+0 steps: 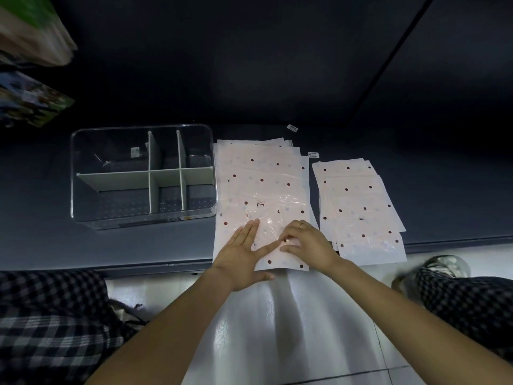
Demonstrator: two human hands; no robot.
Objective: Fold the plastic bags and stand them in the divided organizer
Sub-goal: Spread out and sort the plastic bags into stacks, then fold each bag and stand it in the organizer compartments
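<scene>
A clear organizer (143, 176) with white dividers stands at left, its compartments holding nothing. Just right of it lies a flat stack of pale pink dotted plastic bags (261, 176), a folded bag (277, 243) on its near end. Further right, a second stack (361, 209), fanned.

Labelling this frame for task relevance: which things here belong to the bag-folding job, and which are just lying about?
Belongs to the job:
- clear plastic divided organizer with white partitions
- large stack of pale pink dotted plastic bags
- smaller stack of the same dotted bags
- left hand flat on the partly folded bag
- right hand creasing it

Lying about:
- colourful printed packets
- small loose label
- shoe
</scene>
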